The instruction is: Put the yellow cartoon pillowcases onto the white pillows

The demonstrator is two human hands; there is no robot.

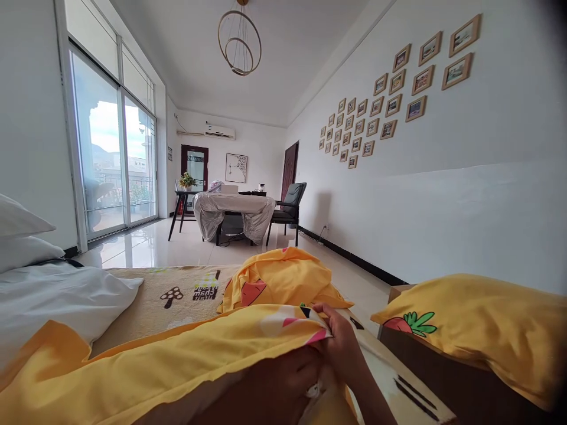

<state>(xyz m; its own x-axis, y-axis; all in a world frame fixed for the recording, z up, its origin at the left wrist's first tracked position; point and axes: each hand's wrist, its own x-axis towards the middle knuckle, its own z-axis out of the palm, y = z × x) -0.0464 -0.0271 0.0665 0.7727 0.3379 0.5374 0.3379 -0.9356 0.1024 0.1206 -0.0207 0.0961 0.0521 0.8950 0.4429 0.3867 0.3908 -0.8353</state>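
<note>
A yellow fabric cover with a pink and white print stretches from the lower left to the middle. My right hand pinches its right end between thumb and fingers. Beneath the cover, in shadow, my left hand is close to the right one, its fingers curled by a small white bit. What the left hand holds is hard to make out, and the cover hides part of its arm. Just beyond lies a bunched yellow cloth with a carrot print.
A beige patterned blanket spreads under the cloths. White pillows and white bedding lie at left. At right, a yellow pillow rests on a cardboard box. Farther back stand a covered table and a black chair.
</note>
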